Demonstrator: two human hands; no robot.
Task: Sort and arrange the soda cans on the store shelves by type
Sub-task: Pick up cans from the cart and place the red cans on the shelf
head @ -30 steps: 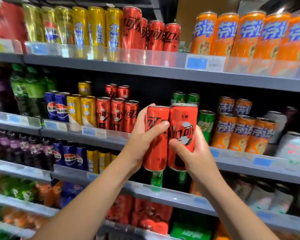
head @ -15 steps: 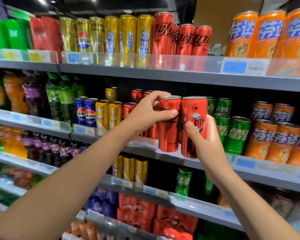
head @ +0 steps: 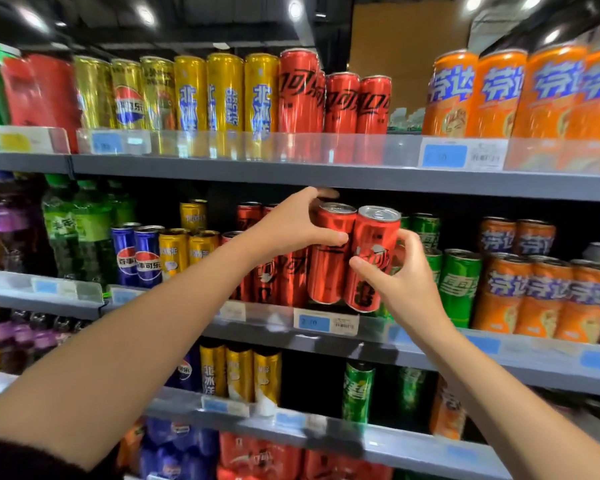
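Two tall red cola cans are held side by side over the front of the middle shelf (head: pixel 430 351). My left hand (head: pixel 291 223) grips the left red can (head: pixel 328 271) near its top. My right hand (head: pixel 399 282) grips the right red can (head: pixel 371 265) around its middle; this can tilts slightly. Both sit just right of a row of red cola cans (head: pixel 274 275) and left of green soda cans (head: pixel 459 285). Their bases hang near the clear shelf lip.
Blue cola cans (head: pixel 137 258) and yellow cans (head: pixel 187 251) stand left of the red row; orange soda cans (head: pixel 541 296) stand at the right. The top shelf (head: pixel 222 168) carries gold, yellow, red and orange cans. Lower shelves hold yellow and green cans.
Both hands have carried the two red cans up and inward, from in front of the shelves to the middle shelf beside the red row. The view has tilted upward.
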